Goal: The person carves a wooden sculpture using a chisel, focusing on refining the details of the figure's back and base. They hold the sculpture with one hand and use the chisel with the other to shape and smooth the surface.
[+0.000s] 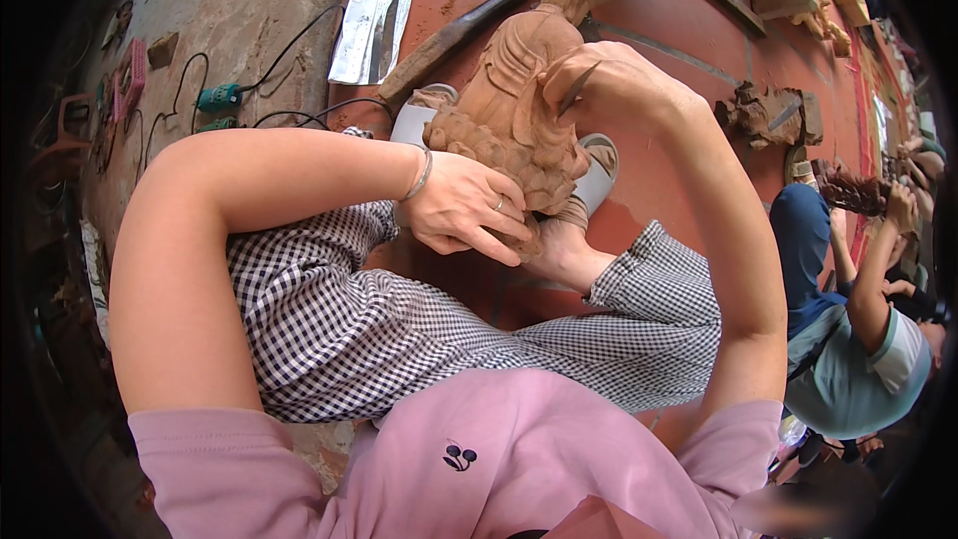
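A carved brown wooden statue (pixel 519 65) leans away from me between my feet, its narrow top pointing to the far side and its knobbly carved base nearest me. My left hand (pixel 464 205) grips the lower end of the base, fingers bent over its edge. Against the right side of the figure, my right hand (pixel 614 80) pinches a thin dark grey pointed piece (pixel 579 88). Whether that piece is folded sandpaper or a blade, I cannot tell. The right fingertips are partly hidden behind it.
A white sheet with a dark strip (pixel 369 37) lies at the far left near a wooden beam (pixel 454 38). Left of it are a green power tool (pixel 218 97) and cables. A rough wood chunk (pixel 766 118) lies on the right, near a co-worker (pixel 858 359) holding a dark carving (pixel 851 190).
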Action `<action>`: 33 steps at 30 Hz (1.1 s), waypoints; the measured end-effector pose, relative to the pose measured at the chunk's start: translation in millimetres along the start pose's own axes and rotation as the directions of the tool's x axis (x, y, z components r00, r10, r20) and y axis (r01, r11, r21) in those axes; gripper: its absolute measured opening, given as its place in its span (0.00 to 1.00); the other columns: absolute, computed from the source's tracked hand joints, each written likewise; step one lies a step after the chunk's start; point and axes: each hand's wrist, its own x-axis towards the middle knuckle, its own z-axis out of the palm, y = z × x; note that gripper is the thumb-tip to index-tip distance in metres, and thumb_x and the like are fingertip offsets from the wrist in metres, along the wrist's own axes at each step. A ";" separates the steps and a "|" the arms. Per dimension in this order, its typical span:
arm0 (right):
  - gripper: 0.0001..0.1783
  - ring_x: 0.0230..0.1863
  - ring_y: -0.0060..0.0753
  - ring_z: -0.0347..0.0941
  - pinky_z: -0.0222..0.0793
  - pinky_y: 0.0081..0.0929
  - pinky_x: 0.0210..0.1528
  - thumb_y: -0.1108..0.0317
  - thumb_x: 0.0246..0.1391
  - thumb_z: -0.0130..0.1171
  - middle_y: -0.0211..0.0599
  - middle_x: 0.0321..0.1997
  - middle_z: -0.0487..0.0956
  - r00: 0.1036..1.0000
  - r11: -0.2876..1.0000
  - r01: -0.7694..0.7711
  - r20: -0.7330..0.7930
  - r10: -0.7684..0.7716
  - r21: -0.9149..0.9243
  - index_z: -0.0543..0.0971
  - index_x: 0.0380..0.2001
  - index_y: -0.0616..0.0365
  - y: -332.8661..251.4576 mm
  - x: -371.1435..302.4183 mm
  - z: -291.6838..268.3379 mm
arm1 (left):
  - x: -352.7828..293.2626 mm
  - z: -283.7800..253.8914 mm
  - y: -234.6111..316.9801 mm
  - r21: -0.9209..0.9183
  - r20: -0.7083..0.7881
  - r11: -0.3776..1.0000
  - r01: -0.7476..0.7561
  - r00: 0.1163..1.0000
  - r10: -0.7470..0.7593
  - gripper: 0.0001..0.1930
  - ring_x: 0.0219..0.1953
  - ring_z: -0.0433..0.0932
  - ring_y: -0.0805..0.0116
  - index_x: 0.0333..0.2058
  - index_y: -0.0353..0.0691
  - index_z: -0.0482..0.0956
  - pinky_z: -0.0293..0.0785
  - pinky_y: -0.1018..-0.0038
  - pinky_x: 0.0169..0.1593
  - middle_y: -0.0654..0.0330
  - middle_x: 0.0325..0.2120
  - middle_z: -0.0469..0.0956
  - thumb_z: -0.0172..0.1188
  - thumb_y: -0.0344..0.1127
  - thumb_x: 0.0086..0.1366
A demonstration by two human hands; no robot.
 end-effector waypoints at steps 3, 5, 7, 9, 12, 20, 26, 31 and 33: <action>0.09 0.34 0.52 0.80 0.77 0.43 0.36 0.67 0.39 0.70 0.48 0.28 0.82 0.996 0.999 0.033 -0.087 -0.032 0.002 0.84 0.26 0.59 2.1 -0.5 -3.7 | 0.2 -0.4 -0.7 0.006 -0.014 1.000 -0.016 1.000 0.016 0.33 0.59 0.75 0.54 0.65 0.47 0.68 0.62 0.59 0.68 0.46 0.61 0.73 0.57 0.37 0.57; 0.09 0.35 0.51 0.80 0.77 0.43 0.37 0.67 0.39 0.69 0.47 0.29 0.82 0.994 0.997 0.042 -0.103 -0.036 0.058 0.84 0.26 0.60 0.4 0.9 -5.8 | -0.1 -0.5 0.2 0.004 -0.011 1.000 -0.006 1.000 0.006 0.33 0.59 0.75 0.54 0.65 0.47 0.68 0.62 0.59 0.68 0.46 0.61 0.73 0.57 0.37 0.57; 0.10 0.36 0.51 0.81 0.77 0.42 0.38 0.67 0.39 0.69 0.46 0.29 0.83 1.000 0.993 -0.007 -0.029 0.010 0.114 0.84 0.26 0.60 -4.3 -4.9 -12.2 | 0.0 -0.5 1.0 0.004 -0.009 1.000 0.003 1.000 -0.003 0.33 0.59 0.76 0.54 0.64 0.47 0.68 0.62 0.59 0.68 0.46 0.61 0.73 0.57 0.37 0.57; 0.10 0.35 0.51 0.80 0.77 0.42 0.38 0.67 0.38 0.69 0.46 0.29 0.83 0.994 0.997 0.061 -0.088 -0.057 0.041 0.84 0.27 0.59 -4.3 -2.6 -5.0 | -0.1 -0.2 1.8 0.005 -0.008 1.000 0.010 1.000 -0.010 0.33 0.59 0.76 0.54 0.64 0.47 0.68 0.63 0.59 0.68 0.46 0.61 0.73 0.57 0.37 0.57; 0.10 0.36 0.51 0.80 0.77 0.41 0.38 0.69 0.40 0.68 0.44 0.31 0.83 0.995 0.999 0.020 -0.100 -0.018 0.026 0.83 0.29 0.57 -9.3 -2.3 -7.4 | -0.1 -0.4 -0.8 0.000 -0.001 1.000 -0.014 1.000 0.014 0.33 0.58 0.76 0.54 0.64 0.47 0.68 0.62 0.59 0.68 0.46 0.61 0.73 0.57 0.37 0.57; 0.08 0.36 0.33 0.79 0.75 0.31 0.40 0.68 0.49 0.66 0.37 0.32 0.82 0.975 0.963 -0.187 -0.084 0.206 0.194 0.83 0.30 0.61 -13.6 -7.0 -4.0 | -0.5 0.7 0.5 0.007 -0.013 1.000 -0.007 1.000 0.008 0.34 0.58 0.76 0.55 0.65 0.47 0.67 0.63 0.58 0.67 0.46 0.61 0.73 0.57 0.37 0.57; 0.10 0.35 0.20 0.80 0.74 0.21 0.35 0.68 0.64 0.62 0.34 0.27 0.83 0.496 0.586 0.161 -0.578 0.648 0.794 0.78 0.34 0.65 -20.7 -37.1 73.7 | 1.6 1.4 -1.5 -0.008 -0.025 1.000 -0.023 0.999 0.023 0.35 0.55 0.78 0.55 0.66 0.46 0.67 0.62 0.59 0.68 0.45 0.60 0.73 0.57 0.37 0.57; 0.05 0.45 0.37 0.83 0.82 0.35 0.53 0.76 0.63 0.61 0.48 0.46 0.81 0.228 0.108 0.479 -0.242 0.943 0.871 0.75 0.35 0.66 -75.3 -49.5 140.7 | 0.9 2.6 0.0 -0.028 -0.024 1.000 -0.009 1.000 0.009 0.34 0.52 0.79 0.56 0.64 0.46 0.68 0.61 0.58 0.68 0.45 0.60 0.73 0.58 0.36 0.57; 0.06 0.46 0.32 0.81 0.79 0.31 0.54 0.74 0.62 0.63 0.46 0.48 0.81 0.167 0.116 0.475 -0.219 0.961 0.872 0.76 0.33 0.64 -79.1 -44.9 148.1 | 2.8 -2.4 1.6 -0.047 -0.008 0.999 0.009 1.000 -0.009 0.31 0.54 0.78 0.55 0.62 0.45 0.70 0.60 0.57 0.69 0.47 0.58 0.74 0.58 0.34 0.57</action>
